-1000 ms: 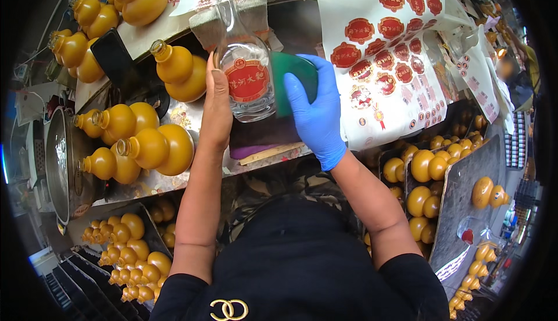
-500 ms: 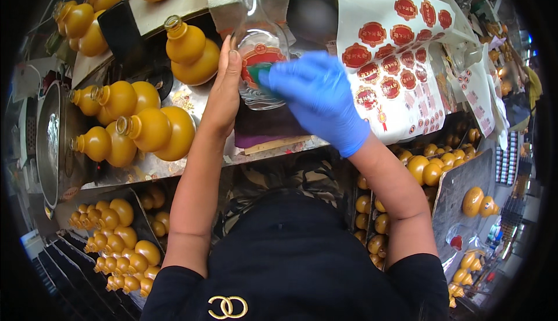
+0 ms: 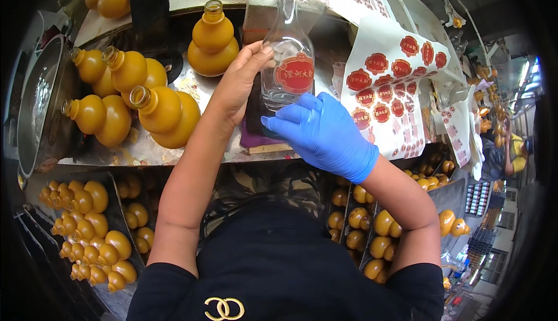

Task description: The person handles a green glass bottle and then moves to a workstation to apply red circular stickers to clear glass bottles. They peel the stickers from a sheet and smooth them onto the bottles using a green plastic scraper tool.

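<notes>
A clear glass bottle (image 3: 285,33) with a red label (image 3: 295,73) on its front lies tilted, neck pointing away from me, over a dark pad on the work table. Along its left side, my bare left hand (image 3: 239,83) holds the glass, thumb resting on the near face. My right hand (image 3: 325,135), in a blue glove, is curled at the bottle's base, just below the label. A small dark patch shows at its fingertips, but what those fingers hold, if anything, is hidden.
Yellow gourd-shaped bottles (image 3: 165,117) stand left of my hands, another (image 3: 213,45) just behind. A sheet of red labels (image 3: 383,88) hangs over the table's right side. Crates of gourd bottles (image 3: 87,228) sit lower left and right. A metal basin (image 3: 43,100) is far left.
My right hand has drawn down from the label to the bottle's base. The green piece it held over the label no longer shows clearly. The label's face is now uncovered.
</notes>
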The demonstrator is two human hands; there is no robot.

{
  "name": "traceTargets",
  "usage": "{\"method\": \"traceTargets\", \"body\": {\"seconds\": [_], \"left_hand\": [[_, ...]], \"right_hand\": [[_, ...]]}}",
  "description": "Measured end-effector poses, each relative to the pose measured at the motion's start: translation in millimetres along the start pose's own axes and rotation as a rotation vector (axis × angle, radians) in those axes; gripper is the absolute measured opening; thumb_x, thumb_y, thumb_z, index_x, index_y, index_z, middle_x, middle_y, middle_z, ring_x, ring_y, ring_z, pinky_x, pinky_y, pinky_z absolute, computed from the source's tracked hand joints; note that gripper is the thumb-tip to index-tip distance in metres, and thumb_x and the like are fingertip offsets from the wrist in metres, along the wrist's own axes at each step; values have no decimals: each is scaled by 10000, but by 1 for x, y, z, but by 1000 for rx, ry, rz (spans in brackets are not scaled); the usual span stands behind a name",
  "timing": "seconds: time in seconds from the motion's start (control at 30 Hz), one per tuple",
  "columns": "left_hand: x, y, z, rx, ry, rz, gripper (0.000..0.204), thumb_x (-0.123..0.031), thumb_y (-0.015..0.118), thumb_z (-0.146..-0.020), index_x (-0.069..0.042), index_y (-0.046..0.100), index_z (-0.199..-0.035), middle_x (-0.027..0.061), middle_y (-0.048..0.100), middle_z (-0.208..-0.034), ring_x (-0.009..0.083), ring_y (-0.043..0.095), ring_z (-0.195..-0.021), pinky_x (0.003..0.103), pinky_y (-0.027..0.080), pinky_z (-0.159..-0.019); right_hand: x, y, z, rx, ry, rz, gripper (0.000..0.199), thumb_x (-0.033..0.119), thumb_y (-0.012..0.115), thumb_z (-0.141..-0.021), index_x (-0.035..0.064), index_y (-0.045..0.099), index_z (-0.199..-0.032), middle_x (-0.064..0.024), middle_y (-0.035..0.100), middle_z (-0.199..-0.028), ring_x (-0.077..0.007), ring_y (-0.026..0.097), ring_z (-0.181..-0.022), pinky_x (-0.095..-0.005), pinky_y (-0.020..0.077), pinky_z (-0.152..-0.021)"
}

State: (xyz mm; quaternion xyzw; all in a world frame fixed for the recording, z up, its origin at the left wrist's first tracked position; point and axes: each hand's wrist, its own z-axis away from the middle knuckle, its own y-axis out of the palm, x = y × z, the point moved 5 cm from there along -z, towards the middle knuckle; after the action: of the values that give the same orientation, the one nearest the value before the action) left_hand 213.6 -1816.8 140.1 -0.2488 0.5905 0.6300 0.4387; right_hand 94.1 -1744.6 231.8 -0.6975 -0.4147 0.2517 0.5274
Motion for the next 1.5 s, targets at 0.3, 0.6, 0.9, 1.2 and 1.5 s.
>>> {"method": "traceTargets", "body": {"seconds": [0.3,0.6,0.9,1.2,1.5], "left_hand": [[6,-9,-5,-27,-1,-17,468,-323,569,-964,-19,470,-1306,71,572,-1197,141,507,-1134,276,387,-989],[6,-15,-7,63,11,-53,556,-368,536,-980,17,398,-1358,111,537,-1271,162,492,-1191,294,349,-1046],[6,-12,-7,74,-4,-47,621,-418,466,-1000,44,346,-1397,153,532,-1294,186,475,-1235,317,332,-1074],[2,29,4,18,213,-238,622,-439,493,-980,-10,333,-1400,114,465,-1342,172,440,-1256,318,305,-1090],[2,18,-2,-8,158,-223,717,-377,592,-931,-4,255,-1442,187,383,-1394,239,394,-1291,346,297,-1093]], "right_hand": [[-3,3,-6,99,-52,-167,279,117,653,-742,142,632,-1018,-52,559,-835,-233,607,-783,-354,484,-611],[-74,-16,-6,-340,-122,139,279,63,688,-725,151,652,-988,-39,600,-866,-202,603,-726,-297,492,-627],[-120,-4,-10,-538,426,-863,143,99,687,-859,33,641,-977,-90,615,-856,-182,613,-760,-277,501,-685],[-69,35,28,-756,834,-800,320,202,657,-907,28,514,-1134,-89,627,-995,-143,606,-874,-281,502,-775],[-68,46,40,-929,963,-1225,329,199,623,-932,37,502,-1192,-74,596,-1045,-94,573,-901,-232,498,-754]]}}
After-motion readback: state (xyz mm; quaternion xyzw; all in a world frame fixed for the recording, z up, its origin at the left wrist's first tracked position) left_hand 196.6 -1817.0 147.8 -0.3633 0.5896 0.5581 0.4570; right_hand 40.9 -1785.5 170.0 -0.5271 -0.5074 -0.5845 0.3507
